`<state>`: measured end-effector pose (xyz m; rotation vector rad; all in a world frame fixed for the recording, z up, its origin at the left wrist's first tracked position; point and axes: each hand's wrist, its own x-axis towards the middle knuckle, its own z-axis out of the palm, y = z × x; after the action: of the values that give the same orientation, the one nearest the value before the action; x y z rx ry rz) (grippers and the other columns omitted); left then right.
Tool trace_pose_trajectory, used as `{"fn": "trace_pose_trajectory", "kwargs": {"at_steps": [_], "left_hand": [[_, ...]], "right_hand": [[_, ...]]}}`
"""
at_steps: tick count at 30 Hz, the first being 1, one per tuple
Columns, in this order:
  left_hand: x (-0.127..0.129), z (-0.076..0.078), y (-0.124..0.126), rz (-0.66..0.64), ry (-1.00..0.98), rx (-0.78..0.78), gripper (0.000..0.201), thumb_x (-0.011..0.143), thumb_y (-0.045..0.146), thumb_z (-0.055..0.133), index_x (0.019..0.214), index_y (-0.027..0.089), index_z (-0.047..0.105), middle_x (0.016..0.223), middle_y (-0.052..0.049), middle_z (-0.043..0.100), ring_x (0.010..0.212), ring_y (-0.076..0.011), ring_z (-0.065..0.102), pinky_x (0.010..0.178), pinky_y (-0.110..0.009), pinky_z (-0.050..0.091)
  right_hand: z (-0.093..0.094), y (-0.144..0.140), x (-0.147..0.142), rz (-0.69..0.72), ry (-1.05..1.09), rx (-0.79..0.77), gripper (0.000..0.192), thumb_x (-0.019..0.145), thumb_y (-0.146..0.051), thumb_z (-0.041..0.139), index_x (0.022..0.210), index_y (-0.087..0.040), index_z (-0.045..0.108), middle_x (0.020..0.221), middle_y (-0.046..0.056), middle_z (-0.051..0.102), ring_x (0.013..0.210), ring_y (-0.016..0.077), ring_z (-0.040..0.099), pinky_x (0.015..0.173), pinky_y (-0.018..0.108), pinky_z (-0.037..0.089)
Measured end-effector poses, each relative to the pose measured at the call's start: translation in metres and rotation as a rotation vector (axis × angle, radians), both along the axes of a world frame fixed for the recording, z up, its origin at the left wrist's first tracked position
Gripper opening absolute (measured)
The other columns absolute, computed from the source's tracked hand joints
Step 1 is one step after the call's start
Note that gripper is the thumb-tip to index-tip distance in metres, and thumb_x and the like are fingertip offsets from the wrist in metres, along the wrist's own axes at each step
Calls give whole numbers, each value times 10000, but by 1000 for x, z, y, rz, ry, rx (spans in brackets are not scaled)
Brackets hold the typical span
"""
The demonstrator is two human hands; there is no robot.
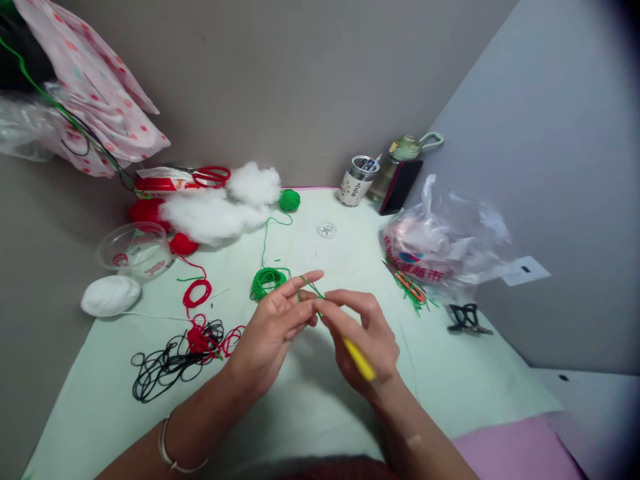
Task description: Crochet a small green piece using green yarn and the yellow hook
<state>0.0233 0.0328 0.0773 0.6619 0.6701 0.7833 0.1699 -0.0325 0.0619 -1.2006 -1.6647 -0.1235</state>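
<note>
1. A person's two bare hands meet near the centre of a table [440, 387] with a pale green top; a bracelet [164, 445] circles the left wrist.
2. The left hand [273, 327] pinches a piece of green yarn [313, 288] between thumb and fingers; its index finger reaches out straight, with a strand crossing it.
3. The right hand [367, 333] is closed around a yellow-handled tool [360, 360], the handle slanting back towards the wrist; the tool's tip is too small to make out; the green yarn lies between the two hands, above the table.
4. Just beyond the left hand sits a coil of green yarn [265, 285]; a thin strand runs far to a green ball [289, 200], beside white stuffing [215, 217].
5. On the left lie a white yarn ball [111, 296], a clear plastic tub [103, 257] and a tangle of black cord [160, 367]; red-handled scissors [211, 176] rest farther back.
6. On the far right stand a pen tin [356, 187], a bottle [383, 179] and a leaning phone [401, 187]; nearer is a plastic bag [445, 233], then a black hair clip [467, 318].
</note>
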Motion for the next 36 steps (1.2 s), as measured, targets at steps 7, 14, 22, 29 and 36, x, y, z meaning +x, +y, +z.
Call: {"fn": "trace_pose_trajectory", "kwargs": {"at_steps": [7, 14, 22, 29, 36], "left_hand": [[-2, 3, 4, -14, 6, 77, 338, 799, 262, 888, 1131, 231, 836, 783, 23, 662, 726, -99, 560, 803, -258, 451], [3, -2, 0, 29, 22, 59, 401, 772, 286, 929, 1158, 234, 831, 812, 15, 670, 725, -101, 543, 748, -244, 446], [0, -1, 8, -2, -49, -53, 293, 750, 270, 921, 1031, 208, 864, 704, 57, 569, 599, -54, 413, 813, -256, 465], [2, -2, 4, -25, 64, 142, 280, 793, 320, 897, 1067, 283, 857, 910, -21, 742, 927, -179, 621, 905, -331, 447], [-4, -1, 4, 3, 157, 207, 252, 805, 296, 865, 1056, 288, 860, 883, -12, 669, 848, -164, 565, 804, -312, 441]], "right_hand": [[8, 12, -1, 230, 717, -132, 239, 1044, -148, 573, 1058, -260, 784, 921, 22, 733, 735, 141, 678, 644, 292, 577], [0, 7, -6, 77, 267, -70, 355, 982, -49, 635, 1210, -283, 776, 1051, 63, 770, 923, 183, 734, 754, 314, 618], [5, 12, 4, 196, 767, -192, 227, 1042, -173, 602, 1050, -282, 802, 909, 14, 732, 725, 134, 670, 659, 290, 564], [3, 14, 0, 267, 860, -269, 184, 1040, -240, 639, 1045, -276, 819, 972, 30, 788, 790, 140, 703, 713, 286, 581], [5, 10, 5, 312, 950, -317, 231, 1090, -307, 548, 1021, -253, 762, 971, 20, 794, 767, 140, 738, 731, 294, 613]]}}
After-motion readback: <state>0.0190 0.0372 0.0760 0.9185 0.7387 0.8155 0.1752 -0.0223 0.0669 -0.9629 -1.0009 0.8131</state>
